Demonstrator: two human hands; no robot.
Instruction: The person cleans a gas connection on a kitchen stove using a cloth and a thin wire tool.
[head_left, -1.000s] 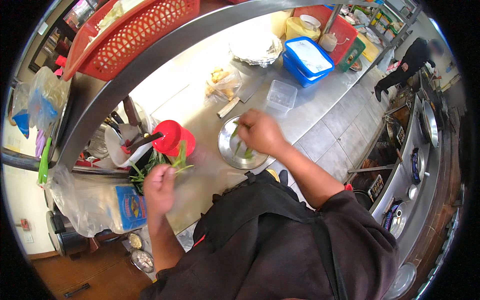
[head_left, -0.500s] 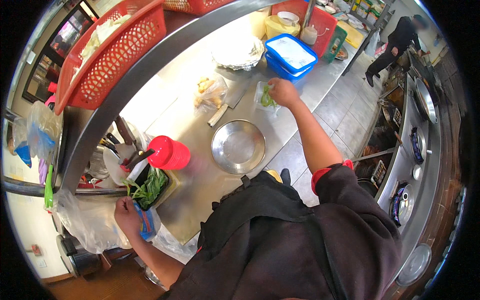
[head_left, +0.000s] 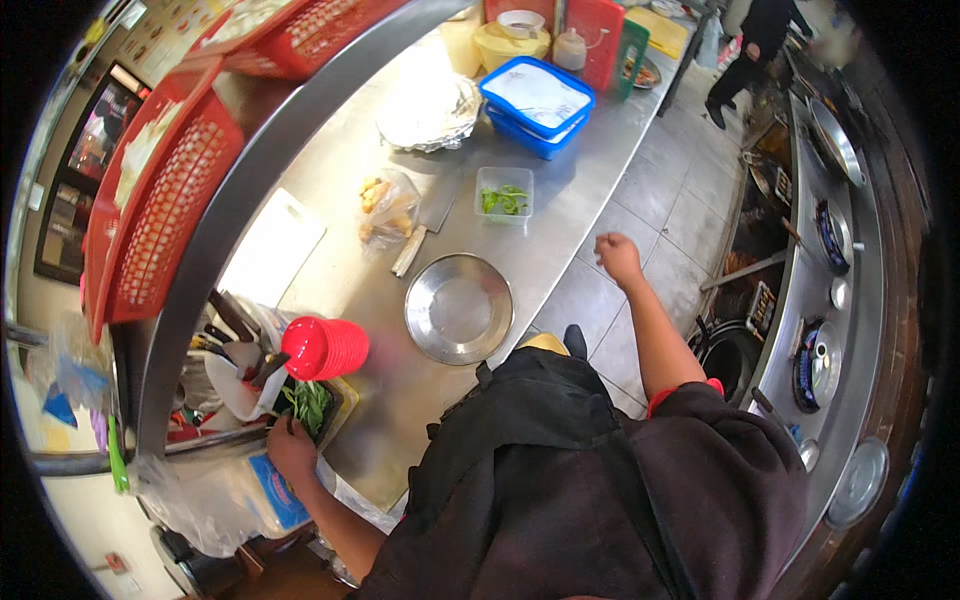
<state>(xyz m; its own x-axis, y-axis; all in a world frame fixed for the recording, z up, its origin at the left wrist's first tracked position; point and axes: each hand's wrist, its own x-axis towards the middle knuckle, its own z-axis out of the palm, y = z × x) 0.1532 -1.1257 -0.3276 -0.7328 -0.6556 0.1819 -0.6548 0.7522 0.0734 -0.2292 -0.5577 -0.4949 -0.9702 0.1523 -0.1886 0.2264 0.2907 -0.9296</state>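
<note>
My left hand (head_left: 291, 453) is at the near edge of a dark container full of leafy greens (head_left: 309, 408). Its fingers look pinched together, and whatever they grip is hidden. A stack of red cups (head_left: 325, 348) lies just beyond the greens. Past the table's right edge, my right hand (head_left: 619, 258) hangs over the floor, loosely curled with fingers apart and nothing in it. A clear square tub (head_left: 504, 180) on the table holds some green leaves (head_left: 508, 203). Nearer to me sits a round metal bowl (head_left: 458, 308), with a cleaver (head_left: 411, 250) behind it.
A bag of yellowish pieces (head_left: 388, 208), a white cutting board (head_left: 277, 250), a foil-covered dish (head_left: 428, 115) and blue-lidded boxes (head_left: 538, 105) share the steel table. Red baskets (head_left: 170, 215) line the shelf at left. Stoves (head_left: 820, 365) stand at right; another person (head_left: 755, 55) is farther back.
My right hand has left the clear tub and drawn back past the table edge, leaving leaves inside. My left hand has moved closer against the greens container. The view has shifted.
</note>
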